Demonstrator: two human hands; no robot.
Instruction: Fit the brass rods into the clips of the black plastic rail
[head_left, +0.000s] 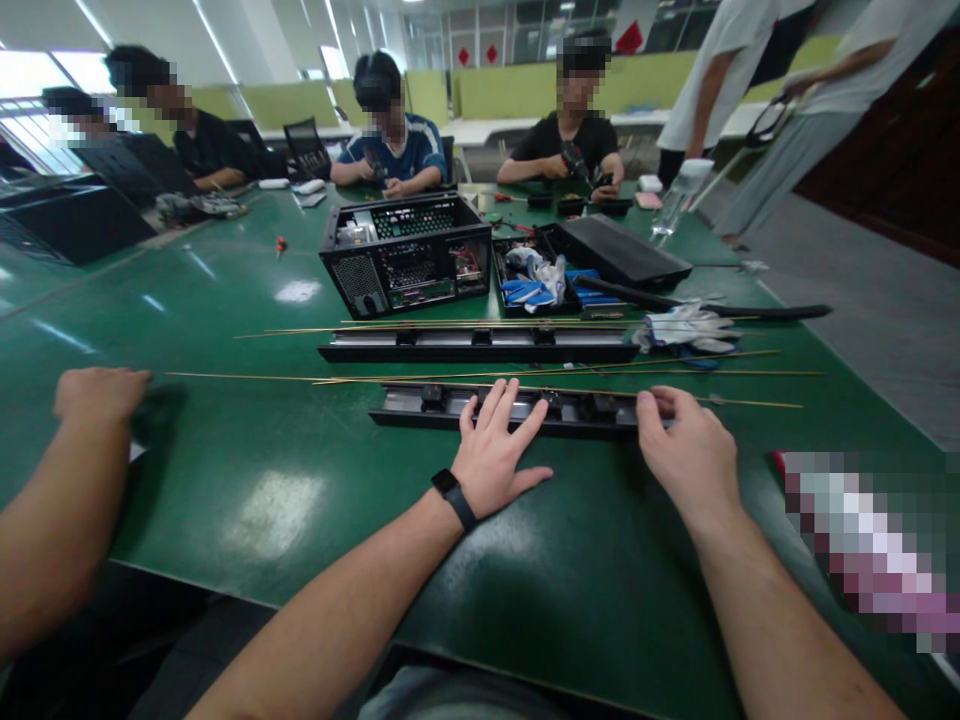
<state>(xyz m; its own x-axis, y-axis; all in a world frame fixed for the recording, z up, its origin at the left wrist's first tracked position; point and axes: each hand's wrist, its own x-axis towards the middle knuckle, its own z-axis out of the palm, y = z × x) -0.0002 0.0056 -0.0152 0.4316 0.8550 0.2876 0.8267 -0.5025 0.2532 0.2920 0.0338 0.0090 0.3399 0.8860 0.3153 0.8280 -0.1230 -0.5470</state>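
A long black rail [420, 415] with a channel and several small black blocks lies across the green table in front of me. My left hand [491, 450], with a dark watch on its wrist, rests on the middle of it with fingers spread. At the rail's right end, my right hand [690, 450] is closed with thumb and fingers curled around the end; the fingertips are partly hidden. Thin brass-coloured rods [247, 376] lie along the far side of this rail. Beyond them is a second, similar black rail [480, 353].
An open black computer case [405, 260] stands behind the rails. White-and-blue gloves [686, 330] lie at the right, near a black tray [574, 295] and a clear bottle [679, 195]. A co-worker's arm [90, 440] reaches in from the left. Several people sit or stand across the table.
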